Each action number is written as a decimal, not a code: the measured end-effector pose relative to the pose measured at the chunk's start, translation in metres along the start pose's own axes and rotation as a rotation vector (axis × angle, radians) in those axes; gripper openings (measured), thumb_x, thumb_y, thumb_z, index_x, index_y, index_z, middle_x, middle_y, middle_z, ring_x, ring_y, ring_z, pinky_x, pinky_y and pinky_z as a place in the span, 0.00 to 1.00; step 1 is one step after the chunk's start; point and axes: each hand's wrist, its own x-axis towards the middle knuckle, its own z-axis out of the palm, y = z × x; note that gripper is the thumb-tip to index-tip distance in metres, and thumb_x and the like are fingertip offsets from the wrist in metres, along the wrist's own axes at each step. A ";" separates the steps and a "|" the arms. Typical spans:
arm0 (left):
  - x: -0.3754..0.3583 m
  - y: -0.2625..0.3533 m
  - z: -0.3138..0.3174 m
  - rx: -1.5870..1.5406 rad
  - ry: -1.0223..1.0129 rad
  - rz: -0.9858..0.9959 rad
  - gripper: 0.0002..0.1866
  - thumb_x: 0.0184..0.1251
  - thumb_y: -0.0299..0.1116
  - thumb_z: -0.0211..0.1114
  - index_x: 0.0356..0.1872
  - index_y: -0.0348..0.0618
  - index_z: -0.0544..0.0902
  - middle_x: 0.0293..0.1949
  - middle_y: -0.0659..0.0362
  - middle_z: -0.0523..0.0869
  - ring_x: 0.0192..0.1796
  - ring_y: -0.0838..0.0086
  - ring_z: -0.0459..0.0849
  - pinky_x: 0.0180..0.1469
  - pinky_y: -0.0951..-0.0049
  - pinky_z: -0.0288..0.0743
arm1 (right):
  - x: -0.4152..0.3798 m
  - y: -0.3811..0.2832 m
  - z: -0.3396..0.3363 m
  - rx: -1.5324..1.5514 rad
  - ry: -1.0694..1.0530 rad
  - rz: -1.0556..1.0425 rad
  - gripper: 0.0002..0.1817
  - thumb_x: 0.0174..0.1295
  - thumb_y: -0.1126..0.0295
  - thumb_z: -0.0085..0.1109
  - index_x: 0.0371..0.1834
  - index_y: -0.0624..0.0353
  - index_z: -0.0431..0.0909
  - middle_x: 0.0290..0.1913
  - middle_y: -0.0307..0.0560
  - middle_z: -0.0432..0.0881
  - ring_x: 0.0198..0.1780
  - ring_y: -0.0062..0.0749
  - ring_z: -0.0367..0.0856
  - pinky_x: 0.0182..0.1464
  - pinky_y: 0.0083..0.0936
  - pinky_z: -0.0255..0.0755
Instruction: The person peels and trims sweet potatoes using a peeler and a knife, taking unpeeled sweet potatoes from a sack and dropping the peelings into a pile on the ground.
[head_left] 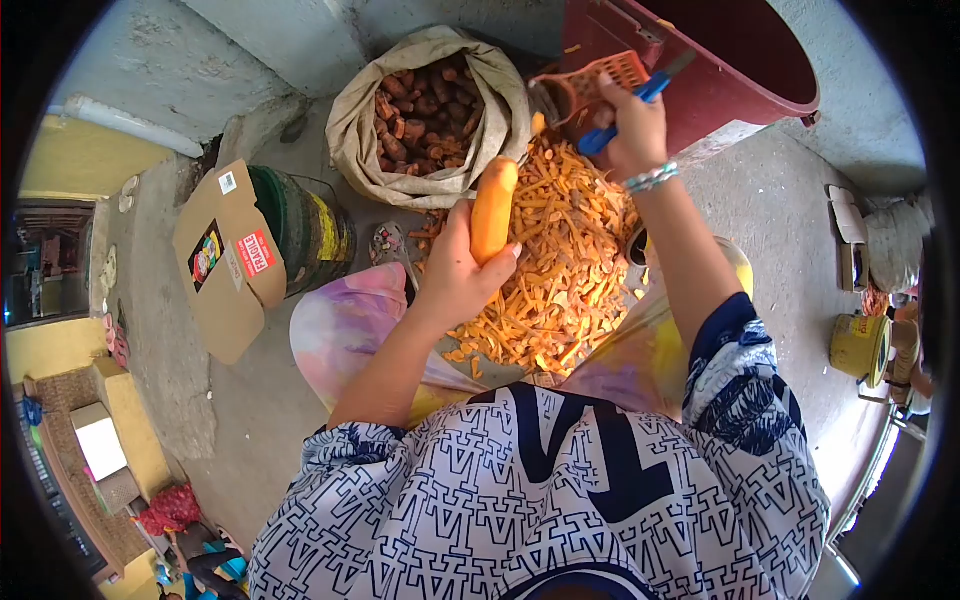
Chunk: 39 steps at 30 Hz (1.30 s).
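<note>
Upright in my left hand [462, 268] is a peeled orange root [492, 212], perhaps a sweet potato, with fingers and thumb wrapped round its lower part. My right hand [637, 132], raised beside the red tub, is closed round a blue-handled knife [653, 86] whose blade points up and right. At that hand's fingertips is an orange slotted plastic piece [600, 84]; whether it is gripped too, I cannot tell. Below both hands a large heap of orange peelings [560, 270] covers the floor between my knees. Brown unpeeled roots [425, 115] fill an open sack [355, 135] just ahead.
The big red tub [690, 110] stands at the front right, against the wall. To the left is a green bucket [310, 230] with a cardboard flap [232, 262] leaning on it. A yellow bucket [860, 345] and a person [908, 350] are at the far right; another person sits at lower left.
</note>
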 end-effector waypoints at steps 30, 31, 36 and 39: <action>0.008 0.004 -0.014 0.056 0.022 -0.289 0.18 0.50 0.33 0.66 0.39 0.33 0.75 0.33 0.47 0.82 0.31 0.62 0.81 0.34 0.68 0.73 | -0.018 -0.024 0.001 -0.436 0.012 -0.213 0.13 0.53 0.73 0.64 0.38 0.64 0.71 0.26 0.40 0.79 0.19 0.19 0.74 0.18 0.17 0.67; 0.007 0.002 -0.010 0.054 0.019 -0.288 0.18 0.50 0.33 0.66 0.39 0.33 0.75 0.33 0.47 0.82 0.31 0.62 0.81 0.34 0.68 0.73 | -0.017 -0.024 0.001 -0.439 0.015 -0.213 0.13 0.53 0.73 0.64 0.38 0.64 0.71 0.26 0.40 0.79 0.19 0.19 0.74 0.18 0.17 0.67; 0.004 -0.005 0.000 0.118 0.071 0.002 0.20 0.52 0.35 0.68 0.41 0.33 0.74 0.35 0.47 0.81 0.35 0.59 0.81 0.39 0.66 0.72 | -0.011 -0.022 0.000 -0.281 -0.035 -0.227 0.20 0.54 0.74 0.64 0.47 0.63 0.66 0.31 0.43 0.80 0.21 0.21 0.76 0.20 0.17 0.71; 0.006 -0.005 0.000 0.247 0.058 0.025 0.19 0.53 0.34 0.68 0.41 0.33 0.74 0.33 0.49 0.80 0.34 0.63 0.79 0.38 0.68 0.72 | -0.056 -0.025 0.023 -0.347 -0.208 -0.221 0.24 0.54 0.74 0.65 0.51 0.62 0.63 0.35 0.46 0.80 0.22 0.22 0.77 0.21 0.17 0.72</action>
